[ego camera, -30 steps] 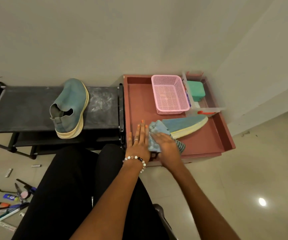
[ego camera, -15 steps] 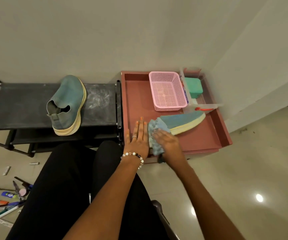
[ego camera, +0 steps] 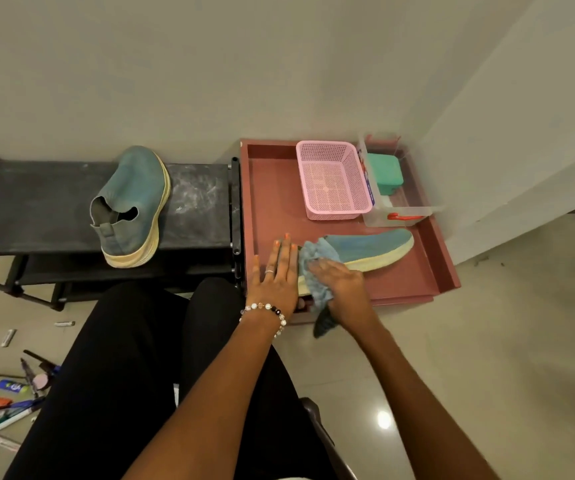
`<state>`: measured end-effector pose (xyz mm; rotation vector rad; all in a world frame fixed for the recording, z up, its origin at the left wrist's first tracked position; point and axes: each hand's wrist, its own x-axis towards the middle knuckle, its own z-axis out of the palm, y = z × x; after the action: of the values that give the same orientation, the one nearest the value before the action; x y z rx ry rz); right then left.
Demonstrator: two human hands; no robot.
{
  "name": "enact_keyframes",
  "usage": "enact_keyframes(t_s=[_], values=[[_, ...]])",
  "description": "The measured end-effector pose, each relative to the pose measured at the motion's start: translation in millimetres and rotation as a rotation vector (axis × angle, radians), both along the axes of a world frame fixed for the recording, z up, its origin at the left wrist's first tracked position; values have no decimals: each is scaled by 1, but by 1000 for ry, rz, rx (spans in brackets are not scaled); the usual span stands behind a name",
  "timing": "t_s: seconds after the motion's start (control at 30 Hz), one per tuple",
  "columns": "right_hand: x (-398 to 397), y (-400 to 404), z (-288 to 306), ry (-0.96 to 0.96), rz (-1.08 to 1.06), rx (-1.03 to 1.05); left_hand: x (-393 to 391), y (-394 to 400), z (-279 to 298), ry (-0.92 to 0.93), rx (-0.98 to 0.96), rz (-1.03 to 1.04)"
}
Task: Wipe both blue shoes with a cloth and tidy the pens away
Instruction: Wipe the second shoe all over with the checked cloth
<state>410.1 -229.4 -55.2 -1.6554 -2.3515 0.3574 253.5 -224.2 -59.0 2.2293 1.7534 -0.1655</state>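
Landmark: the shallow reddish-brown tray (ego camera: 431, 244), against which every place below is given.
Shoe in hand: a blue knit slip-on shoe with a cream sole (ego camera: 369, 245) is laid on its side across the near half of the tray, toe toward the tray's right wall.
Cloth: a crumpled blue-grey cloth (ego camera: 317, 271) is pressed on the heel end of that shoe, one corner hanging over the tray's near edge.
Right hand (ego camera: 339, 280): laid on the cloth with fingers bent over it; whether the cloth is pinched or only pressed cannot be told.
Left hand (ego camera: 277, 275): held flat, fingers straight, beside the heel; nothing is grasped.
Second shoe: a matching blue shoe (ego camera: 133, 206) is stood on the black rack left of the tray.
Pens: scattered pens and markers (ego camera: 9, 400) are left on the floor, well left of the tray.
Step judged: the first shoe is being wiped.
Next move judged: the cloth should be carried along toward the toe, the heel being steadied.
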Motion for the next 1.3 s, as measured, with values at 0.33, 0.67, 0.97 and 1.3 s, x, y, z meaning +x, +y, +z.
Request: enact_keyframes(t_s=[0.33, 0.67, 0.97, 1.3], values=[[-35, -6, -8, 132, -483, 42, 2, -2, -3, -45, 57, -80], [39, -37, -31, 101, -378, -41, 7, -7, 4, 38, -47, -537], [36, -32, -35, 77, -435, -240, 5, 11, 8, 10, 80, -379], [50, -34, -28, 123, -401, -211, 6, 26, -5, 242, 92, -333]])
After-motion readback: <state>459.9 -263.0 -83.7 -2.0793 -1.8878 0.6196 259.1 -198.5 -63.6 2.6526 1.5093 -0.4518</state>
